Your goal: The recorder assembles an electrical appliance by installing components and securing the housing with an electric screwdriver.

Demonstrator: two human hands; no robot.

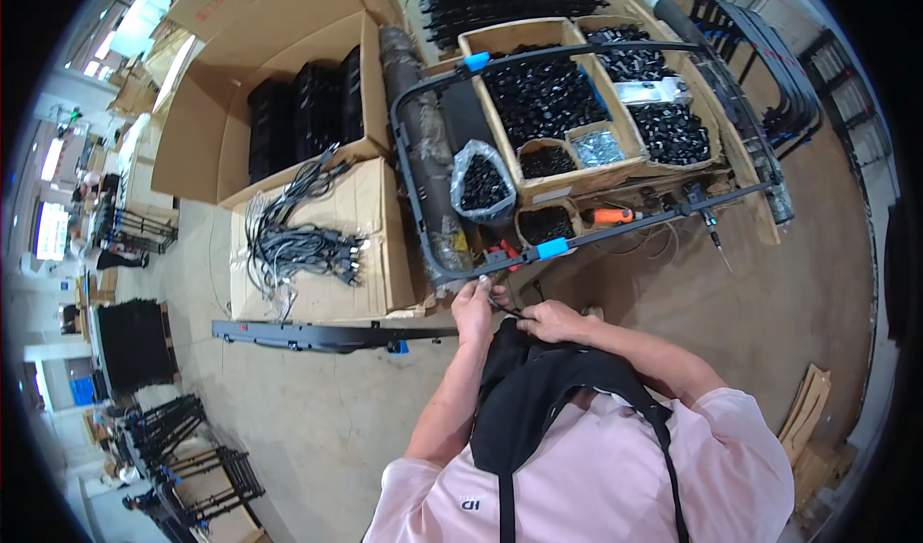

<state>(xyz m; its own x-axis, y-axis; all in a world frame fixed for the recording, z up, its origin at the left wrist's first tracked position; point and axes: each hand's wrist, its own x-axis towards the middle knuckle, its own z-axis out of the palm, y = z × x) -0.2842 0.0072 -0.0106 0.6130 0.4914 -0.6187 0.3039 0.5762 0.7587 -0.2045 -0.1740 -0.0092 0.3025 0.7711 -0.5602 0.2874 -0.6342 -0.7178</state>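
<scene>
My left hand (473, 308) is closed in a pinch just below the near left corner of a black tubular frame (411, 192). Beside it, my right hand (548, 321) is closed too, its fingers turned toward the left. A thin black cord-like piece (504, 308) runs between the two hands, an end in each grip; its exact kind is too small to make out. Blue bands (552, 248) wrap the frame's bars. Behind the near bar lie a red-handled tool (503, 254) and an orange-handled tool (612, 215).
Wooden bins (543, 86) of small black parts stand beyond the frame, near a plastic-lined tub (483, 183). On the left, a cardboard box (207, 125) holds black parts, and bundled cables (303, 245) lie on another carton (389, 288). A long black bar (327, 335) extends below it.
</scene>
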